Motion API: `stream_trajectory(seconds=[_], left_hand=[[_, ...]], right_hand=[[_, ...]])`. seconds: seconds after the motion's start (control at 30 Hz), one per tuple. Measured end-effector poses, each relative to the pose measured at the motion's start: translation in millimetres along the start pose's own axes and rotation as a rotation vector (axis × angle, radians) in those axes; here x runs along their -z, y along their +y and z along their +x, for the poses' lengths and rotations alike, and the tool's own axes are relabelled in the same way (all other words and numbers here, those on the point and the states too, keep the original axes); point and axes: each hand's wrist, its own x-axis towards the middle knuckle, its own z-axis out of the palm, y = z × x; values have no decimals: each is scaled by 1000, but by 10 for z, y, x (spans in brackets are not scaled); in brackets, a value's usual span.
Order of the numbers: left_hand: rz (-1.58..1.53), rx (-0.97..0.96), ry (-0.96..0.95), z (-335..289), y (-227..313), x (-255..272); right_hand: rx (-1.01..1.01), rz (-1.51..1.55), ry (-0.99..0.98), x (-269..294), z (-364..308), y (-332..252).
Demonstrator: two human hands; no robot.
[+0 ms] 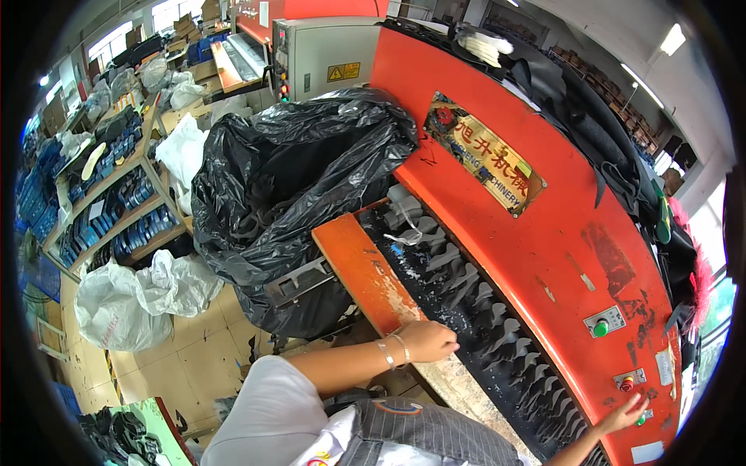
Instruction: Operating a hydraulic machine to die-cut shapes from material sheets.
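Note:
My left hand (431,342), with bracelets at the wrist, is curled into a loose fist above the orange front rail (371,268) of a red machine. Nothing shows in it. At the lower right my right hand (622,417) has its fingers stretched out beside a green button (642,420) on the red panel; whether a finger touches it I cannot tell. Between the rail and the panel runs a black bed (466,342) with white specks. Many dark grey curved cut pieces (509,339) lie along it in a row, a pale strip (412,233) near their far end.
A big open black plastic bag (311,116) holding dark scraps stands against the rail's far end. White sacks (124,307) sit on the tiled floor by shelves of blue items (116,213). Higher on the panel are a red button (626,384) and another green button (601,328).

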Motion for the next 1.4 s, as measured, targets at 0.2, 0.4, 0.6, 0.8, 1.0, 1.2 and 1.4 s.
stream_trajectory(seconds=[0.2, 0.4, 0.6, 0.8, 1.0, 1.2, 1.4], left_hand=[[94, -209, 209, -367, -259, -68], [147, -196, 329, -641, -504, -106], [194, -211, 340, -691, -487, -165], [233, -150, 371, -695, -432, -195], [231, -117, 355, -794, -417, -145], [-30, -195, 356, -1279, -617, 120], [215, 325, 973, -1296, -1462, 1366]], right_hand=[[121, 365, -509, -341, -1442, -2190], [684, 392, -1252, -140, -2249, -3512], [458, -13, -1319, -10, -2832, -3481], [415, -61, -1282, -4, -2840, -3513], [431, -89, -1354, 27, -2691, -3644], [714, 282, -2143, -503, -2133, -4246], [766, 1018, -1312, -1702, -2714, -5869]])
